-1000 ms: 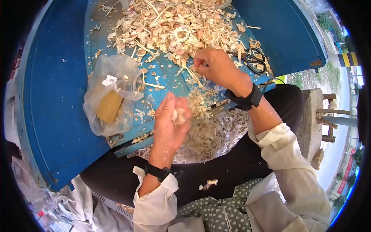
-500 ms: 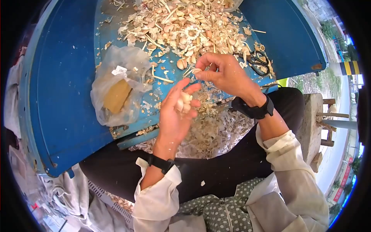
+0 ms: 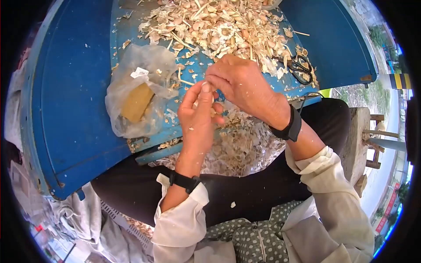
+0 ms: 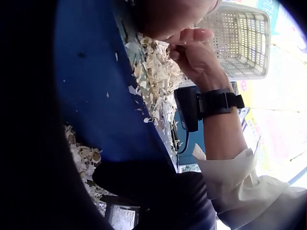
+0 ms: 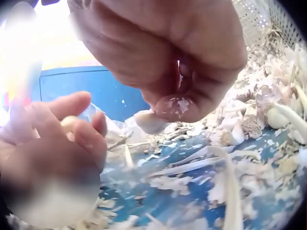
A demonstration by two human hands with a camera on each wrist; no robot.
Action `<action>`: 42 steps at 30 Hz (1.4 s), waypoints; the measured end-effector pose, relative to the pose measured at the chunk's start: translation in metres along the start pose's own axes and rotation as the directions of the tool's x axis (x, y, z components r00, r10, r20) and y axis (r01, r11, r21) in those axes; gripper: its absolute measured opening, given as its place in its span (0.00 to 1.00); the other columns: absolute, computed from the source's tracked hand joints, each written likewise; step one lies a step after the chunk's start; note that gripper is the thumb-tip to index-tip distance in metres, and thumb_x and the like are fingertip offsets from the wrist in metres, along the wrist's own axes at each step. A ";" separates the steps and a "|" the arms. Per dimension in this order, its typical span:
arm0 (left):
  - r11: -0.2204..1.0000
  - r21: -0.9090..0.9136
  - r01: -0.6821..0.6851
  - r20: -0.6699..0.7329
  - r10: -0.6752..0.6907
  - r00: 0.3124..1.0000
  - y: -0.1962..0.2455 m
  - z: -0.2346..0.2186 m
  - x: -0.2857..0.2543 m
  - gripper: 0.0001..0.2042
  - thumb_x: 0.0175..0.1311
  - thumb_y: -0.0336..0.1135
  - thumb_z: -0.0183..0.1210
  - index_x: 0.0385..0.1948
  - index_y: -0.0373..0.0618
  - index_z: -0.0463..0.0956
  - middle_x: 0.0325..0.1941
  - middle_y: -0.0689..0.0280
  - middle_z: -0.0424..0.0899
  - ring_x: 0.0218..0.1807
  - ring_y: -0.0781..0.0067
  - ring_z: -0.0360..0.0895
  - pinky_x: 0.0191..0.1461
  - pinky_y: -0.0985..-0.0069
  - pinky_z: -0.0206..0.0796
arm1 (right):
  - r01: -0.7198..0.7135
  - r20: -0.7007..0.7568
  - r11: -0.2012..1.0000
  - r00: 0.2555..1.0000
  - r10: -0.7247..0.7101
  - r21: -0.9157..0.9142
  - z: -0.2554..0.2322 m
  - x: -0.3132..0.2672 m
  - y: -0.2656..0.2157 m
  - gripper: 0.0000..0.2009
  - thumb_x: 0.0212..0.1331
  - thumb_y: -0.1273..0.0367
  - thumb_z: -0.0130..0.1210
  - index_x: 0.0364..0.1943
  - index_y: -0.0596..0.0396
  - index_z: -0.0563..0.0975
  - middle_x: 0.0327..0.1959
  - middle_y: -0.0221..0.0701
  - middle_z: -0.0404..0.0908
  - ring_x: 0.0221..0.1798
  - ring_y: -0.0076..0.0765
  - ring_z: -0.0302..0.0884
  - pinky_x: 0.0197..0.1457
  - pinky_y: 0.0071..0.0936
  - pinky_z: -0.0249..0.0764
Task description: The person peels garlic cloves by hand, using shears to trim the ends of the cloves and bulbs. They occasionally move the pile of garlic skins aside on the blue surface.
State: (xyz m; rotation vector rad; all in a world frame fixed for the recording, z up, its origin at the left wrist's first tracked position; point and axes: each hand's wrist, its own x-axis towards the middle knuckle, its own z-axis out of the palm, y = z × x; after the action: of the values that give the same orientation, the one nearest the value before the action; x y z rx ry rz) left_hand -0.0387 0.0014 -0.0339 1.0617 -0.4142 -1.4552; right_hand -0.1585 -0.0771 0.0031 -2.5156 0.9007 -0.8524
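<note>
Head view: left grip (image 3: 197, 118) and right grip (image 3: 250, 87) are close together above the desk (image 3: 199, 65).
Right: clamped on a garlic clove (image 5: 149, 122).
Left: fingers curled round a pale clove (image 5: 69, 124).
Garlic heap (image 3: 223, 28): on the desk, beyond both.

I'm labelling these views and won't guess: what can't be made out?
How many cloves the left hand holds: head view, thumb and fingers cover them.
One end of the pinched clove in the right hand: right wrist view, behind fingertips.
Print on the white label: head view, too small.
Garlic pile, far end: head view, cut by top edge.
</note>
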 end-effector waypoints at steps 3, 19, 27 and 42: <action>0.999 -0.036 0.006 -0.004 -0.006 1.000 0.000 0.000 -0.005 0.16 0.66 0.41 0.56 0.46 0.38 0.72 0.33 0.68 0.76 0.26 0.84 0.71 0.17 0.86 0.60 | -0.088 -0.030 0.992 0.995 0.091 0.093 0.003 -0.010 -0.010 0.07 0.52 0.69 0.54 0.25 0.57 0.71 0.22 0.39 0.70 0.29 0.50 0.74 0.31 0.39 0.71; 0.989 -0.148 0.000 0.075 0.012 0.997 -0.005 -0.002 -0.009 0.13 0.68 0.43 0.52 0.44 0.44 0.73 0.30 0.72 0.75 0.25 0.87 0.68 0.21 0.88 0.57 | -0.029 -0.099 0.995 0.995 0.020 -0.092 0.024 -0.022 -0.013 0.07 0.62 0.69 0.49 0.30 0.58 0.75 0.21 0.36 0.76 0.22 0.39 0.76 0.25 0.27 0.71; 0.863 -0.483 0.149 0.226 -0.042 0.973 -0.008 -0.017 -0.002 0.13 0.68 0.39 0.52 0.49 0.44 0.71 0.36 0.68 0.78 0.29 0.84 0.71 0.23 0.90 0.59 | -0.520 0.111 0.676 0.827 0.551 0.522 0.012 -0.019 -0.015 0.05 0.60 0.72 0.53 0.36 0.59 0.77 0.30 0.33 0.79 0.28 0.31 0.76 0.27 0.23 0.71; 0.843 -0.514 0.159 0.156 -0.091 0.984 -0.001 -0.010 -0.004 0.15 0.70 0.45 0.48 0.42 0.40 0.73 0.47 0.60 0.74 0.38 0.73 0.74 0.28 0.87 0.74 | -0.155 -0.164 0.962 0.979 0.120 -0.224 -0.002 -0.040 0.054 0.13 0.45 0.82 0.53 0.37 0.57 0.78 0.48 0.40 0.77 0.51 0.50 0.71 0.51 0.40 0.71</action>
State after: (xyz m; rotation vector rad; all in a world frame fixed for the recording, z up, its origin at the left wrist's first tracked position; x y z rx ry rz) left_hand -0.0315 0.0089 -0.0382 0.5610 -0.0179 -1.6330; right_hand -0.2093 -0.0909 -0.0380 -2.5723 1.2801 -0.9475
